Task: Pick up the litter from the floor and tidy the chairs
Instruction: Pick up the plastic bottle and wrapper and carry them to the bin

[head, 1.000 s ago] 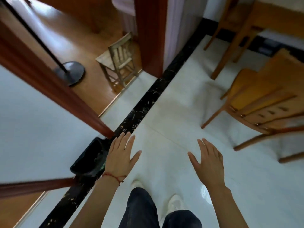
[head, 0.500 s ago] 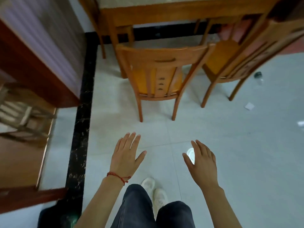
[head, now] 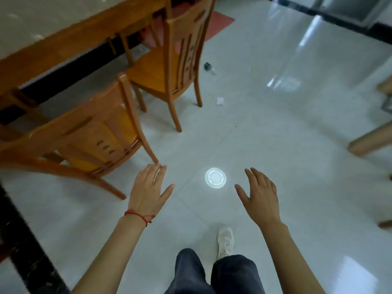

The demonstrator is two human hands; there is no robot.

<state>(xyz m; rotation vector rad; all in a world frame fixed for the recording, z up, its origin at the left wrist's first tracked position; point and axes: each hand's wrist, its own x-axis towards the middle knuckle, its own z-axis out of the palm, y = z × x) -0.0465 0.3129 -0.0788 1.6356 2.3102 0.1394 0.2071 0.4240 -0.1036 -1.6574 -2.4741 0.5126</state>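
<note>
So both hands empty, fingers spread: left hand [head: 148, 192] and right hand [head: 259, 196] held out, probably for balance; paper scrap [head: 220, 101] and bottle [head: 209, 67] lie far, right of the pulled-out chairs [head: 169, 66]

A home dining room: wooden chairs [head: 169, 66] at a long wooden table [head: 53, 45] on glossy floor tiles [head: 275, 134].

Glossy pale tiled floor [head: 275, 145] with a black marble border strip [head: 25, 240] at left. A wooden table [head: 53, 45] stands upper left; a red mat [head: 218, 23] lies beyond. A round ceiling-light reflection [head: 215, 178] shows on the tiles.
</note>
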